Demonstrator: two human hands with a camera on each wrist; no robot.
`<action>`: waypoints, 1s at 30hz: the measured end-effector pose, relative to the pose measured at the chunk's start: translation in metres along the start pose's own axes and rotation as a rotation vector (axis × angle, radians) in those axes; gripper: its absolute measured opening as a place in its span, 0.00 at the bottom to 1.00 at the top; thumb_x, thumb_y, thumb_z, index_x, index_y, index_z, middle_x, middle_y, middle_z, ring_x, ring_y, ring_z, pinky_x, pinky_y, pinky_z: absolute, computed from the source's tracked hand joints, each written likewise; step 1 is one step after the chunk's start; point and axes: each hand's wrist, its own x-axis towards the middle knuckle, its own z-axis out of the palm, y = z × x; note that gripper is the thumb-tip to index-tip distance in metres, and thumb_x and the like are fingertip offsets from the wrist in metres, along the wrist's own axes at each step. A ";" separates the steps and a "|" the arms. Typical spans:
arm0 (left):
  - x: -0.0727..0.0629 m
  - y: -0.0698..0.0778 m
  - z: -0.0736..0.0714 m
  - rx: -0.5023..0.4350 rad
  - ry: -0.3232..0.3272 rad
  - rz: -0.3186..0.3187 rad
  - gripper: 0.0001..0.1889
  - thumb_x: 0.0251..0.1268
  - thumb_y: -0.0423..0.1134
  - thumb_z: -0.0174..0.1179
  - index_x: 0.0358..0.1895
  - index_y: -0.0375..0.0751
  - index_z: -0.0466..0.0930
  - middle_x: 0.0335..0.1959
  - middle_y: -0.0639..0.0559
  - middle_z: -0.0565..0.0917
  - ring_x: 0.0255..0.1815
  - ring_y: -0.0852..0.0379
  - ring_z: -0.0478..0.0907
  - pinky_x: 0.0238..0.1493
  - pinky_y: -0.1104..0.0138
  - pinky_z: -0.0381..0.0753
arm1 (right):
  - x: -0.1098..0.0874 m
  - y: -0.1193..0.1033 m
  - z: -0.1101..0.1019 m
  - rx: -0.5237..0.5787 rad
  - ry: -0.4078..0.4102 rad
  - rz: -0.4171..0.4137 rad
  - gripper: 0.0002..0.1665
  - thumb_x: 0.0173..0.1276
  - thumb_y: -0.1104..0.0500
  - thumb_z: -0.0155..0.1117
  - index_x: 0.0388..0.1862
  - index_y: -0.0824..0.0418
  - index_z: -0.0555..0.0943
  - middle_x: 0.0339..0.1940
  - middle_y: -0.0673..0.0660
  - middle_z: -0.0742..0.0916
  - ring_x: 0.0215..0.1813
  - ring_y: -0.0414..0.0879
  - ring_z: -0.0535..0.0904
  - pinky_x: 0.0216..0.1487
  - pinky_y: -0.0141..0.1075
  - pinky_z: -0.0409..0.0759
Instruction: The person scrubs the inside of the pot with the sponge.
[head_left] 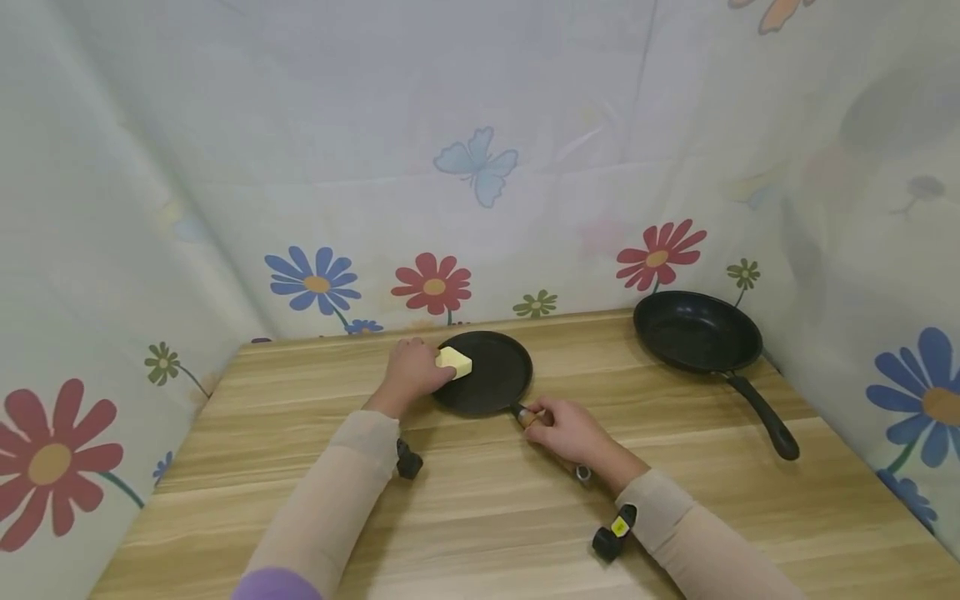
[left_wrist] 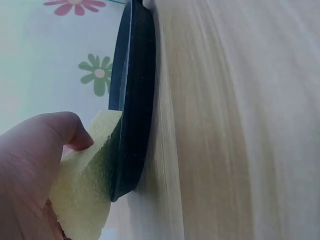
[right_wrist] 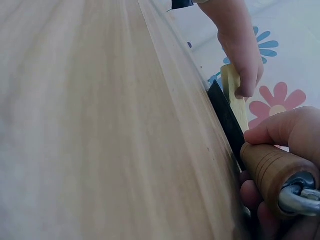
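My left hand [head_left: 414, 367] grips a pale yellow sponge [head_left: 455, 362] at the left side of a small flat black pan [head_left: 495, 372]. In the left wrist view the sponge [left_wrist: 87, 185] lies against the pan's rim [left_wrist: 135, 95], my thumb pressed on its face. A wooden handle [right_wrist: 280, 175] with a metal ring at its end belongs to this pan, and my right hand [head_left: 564, 429] holds it near the pan. The right wrist view shows thumb and fingers curled round that handle. The pan rests on the wooden table.
A larger, deeper black frying pan [head_left: 697, 333] stands at the table's back right, its black handle [head_left: 765, 421] pointing toward the front right. Wood-grain tabletop [head_left: 465, 508] spreads before me. A white cloth [head_left: 360, 150] printed with flowers and butterflies hangs behind and at both sides.
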 end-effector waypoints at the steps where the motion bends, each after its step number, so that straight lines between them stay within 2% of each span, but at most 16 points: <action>1: -0.002 0.000 0.000 -0.005 0.003 0.002 0.21 0.57 0.54 0.59 0.36 0.36 0.85 0.39 0.42 0.81 0.47 0.42 0.72 0.55 0.49 0.70 | 0.000 0.000 0.000 0.000 0.001 0.000 0.18 0.59 0.52 0.68 0.48 0.56 0.85 0.28 0.47 0.83 0.30 0.42 0.77 0.34 0.37 0.76; 4: -0.006 0.000 0.000 -0.007 0.007 0.010 0.21 0.56 0.54 0.59 0.36 0.36 0.86 0.38 0.43 0.80 0.48 0.42 0.72 0.54 0.48 0.69 | -0.001 -0.001 -0.001 0.002 0.004 0.000 0.19 0.58 0.52 0.68 0.48 0.56 0.85 0.28 0.47 0.83 0.30 0.42 0.76 0.35 0.38 0.76; 10: -0.010 0.005 0.001 -0.022 0.047 0.037 0.24 0.55 0.54 0.60 0.45 0.36 0.87 0.37 0.43 0.79 0.45 0.43 0.73 0.49 0.49 0.71 | 0.001 0.000 -0.003 -0.009 0.010 -0.008 0.19 0.58 0.53 0.69 0.48 0.56 0.85 0.28 0.48 0.82 0.30 0.42 0.76 0.34 0.38 0.75; 15: -0.004 0.021 0.001 -0.034 0.067 0.063 0.28 0.57 0.54 0.59 0.52 0.35 0.85 0.40 0.43 0.81 0.45 0.45 0.72 0.51 0.51 0.71 | 0.001 -0.002 -0.005 0.003 -0.005 -0.006 0.18 0.58 0.53 0.68 0.48 0.57 0.85 0.28 0.49 0.82 0.31 0.43 0.76 0.35 0.38 0.75; 21: 0.002 0.044 0.003 -0.070 0.047 0.091 0.31 0.55 0.52 0.61 0.59 0.35 0.82 0.48 0.41 0.81 0.51 0.43 0.72 0.56 0.50 0.70 | 0.001 -0.004 -0.006 0.011 -0.023 0.008 0.18 0.59 0.53 0.68 0.47 0.56 0.85 0.28 0.49 0.82 0.31 0.43 0.77 0.34 0.38 0.75; 26: 0.004 0.056 0.012 -0.056 0.020 0.113 0.33 0.57 0.53 0.62 0.63 0.37 0.80 0.46 0.43 0.80 0.48 0.45 0.73 0.51 0.53 0.73 | 0.001 -0.005 -0.005 0.011 -0.033 0.006 0.17 0.59 0.53 0.67 0.47 0.55 0.84 0.27 0.49 0.83 0.30 0.43 0.77 0.34 0.38 0.75; 30: 0.004 0.062 0.021 -0.043 0.021 0.092 0.34 0.58 0.55 0.61 0.67 0.39 0.78 0.52 0.43 0.78 0.51 0.44 0.73 0.52 0.52 0.74 | 0.001 -0.002 -0.003 0.015 -0.031 0.006 0.17 0.59 0.53 0.68 0.47 0.56 0.85 0.27 0.48 0.83 0.30 0.43 0.77 0.34 0.38 0.76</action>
